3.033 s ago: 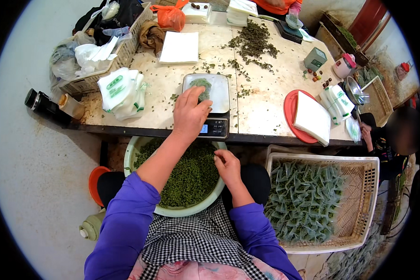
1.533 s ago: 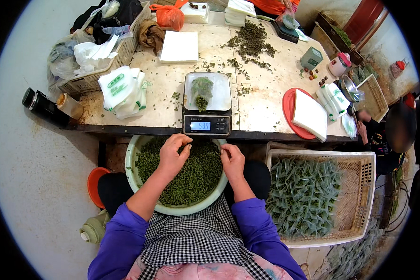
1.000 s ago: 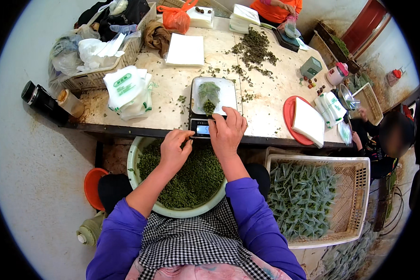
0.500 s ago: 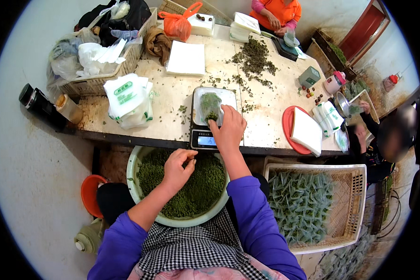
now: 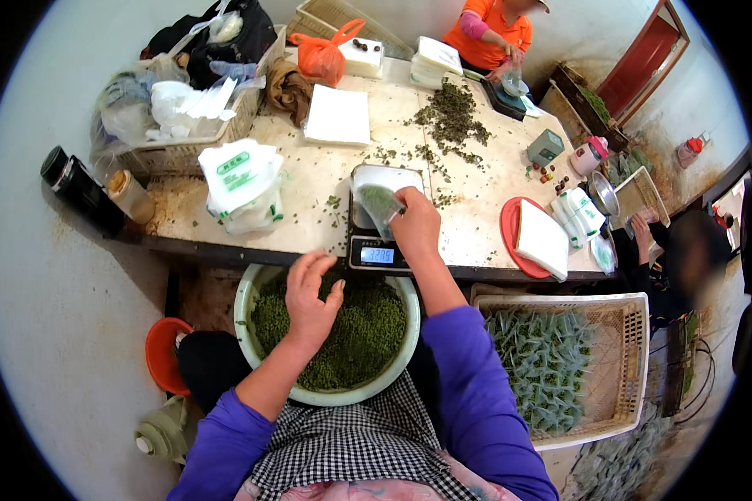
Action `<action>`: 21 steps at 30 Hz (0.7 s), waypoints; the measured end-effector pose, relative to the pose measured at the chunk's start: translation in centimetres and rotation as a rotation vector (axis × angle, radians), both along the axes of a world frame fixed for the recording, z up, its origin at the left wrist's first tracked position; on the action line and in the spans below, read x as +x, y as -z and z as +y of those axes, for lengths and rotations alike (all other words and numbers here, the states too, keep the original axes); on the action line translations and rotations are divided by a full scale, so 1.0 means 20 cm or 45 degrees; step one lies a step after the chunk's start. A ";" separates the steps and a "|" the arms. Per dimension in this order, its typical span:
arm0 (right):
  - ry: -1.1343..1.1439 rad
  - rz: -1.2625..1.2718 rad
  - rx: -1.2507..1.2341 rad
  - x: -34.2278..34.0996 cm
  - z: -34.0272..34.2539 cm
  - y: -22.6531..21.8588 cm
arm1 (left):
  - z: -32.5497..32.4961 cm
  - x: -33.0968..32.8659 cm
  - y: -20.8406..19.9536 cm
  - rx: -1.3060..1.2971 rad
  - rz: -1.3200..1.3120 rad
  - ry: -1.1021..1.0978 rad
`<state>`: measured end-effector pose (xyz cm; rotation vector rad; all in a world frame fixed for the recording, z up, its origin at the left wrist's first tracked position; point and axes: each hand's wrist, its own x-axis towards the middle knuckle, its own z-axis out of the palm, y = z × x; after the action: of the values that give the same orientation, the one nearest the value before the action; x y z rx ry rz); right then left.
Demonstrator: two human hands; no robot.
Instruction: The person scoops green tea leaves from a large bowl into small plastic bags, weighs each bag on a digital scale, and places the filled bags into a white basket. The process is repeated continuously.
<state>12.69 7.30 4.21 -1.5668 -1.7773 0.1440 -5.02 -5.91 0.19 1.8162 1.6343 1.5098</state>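
Head view: a small clear plastic bag with green bits inside (image 5: 376,200) is over the pale square pan of a black scale (image 5: 403,177). The right hand (image 5: 414,225) is the nearer one. Its thumb and first finger look to be pinching the right side of the bag, though the very tips are partly hidden. So the bag lies just left of those fingers and touches them. Its long way runs on a slant, from upper left down to lower right, toward the lit screen (image 5: 378,255). I cannot tell if its bottom rests on the pan or is lifted.

The left hand (image 5: 311,294) is lower down and to the left, apart from the bag. Its fingers are bent and a bit spread, the thumb is out, and nothing shows in them. Under it is a pale green round plastic tub (image 5: 243,321) full of tiny green berries (image 5: 351,349).
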 end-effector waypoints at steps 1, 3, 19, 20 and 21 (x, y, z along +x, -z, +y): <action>-0.089 -0.020 -0.103 0.00 -0.11 -0.06 | -0.01 -0.02 0.00 0.048 0.082 -0.027; -0.278 0.023 -0.293 -0.02 -0.32 -0.10 | -0.05 -0.03 -0.05 0.093 0.262 0.003; -0.898 -0.778 -0.570 -0.10 -1.00 -0.04 | -0.50 -0.17 0.32 -0.391 0.242 0.349; -0.928 -0.807 -0.669 -0.11 -0.98 -0.02 | -0.51 -0.17 0.34 -0.390 0.241 0.347; -0.954 -0.805 -0.716 -0.12 -0.97 0.01 | -0.51 -0.17 0.36 -0.391 0.242 0.347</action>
<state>10.25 -12.04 4.07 -1.2773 -2.9729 0.6018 -8.42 -16.14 -7.02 1.9543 1.5216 0.9412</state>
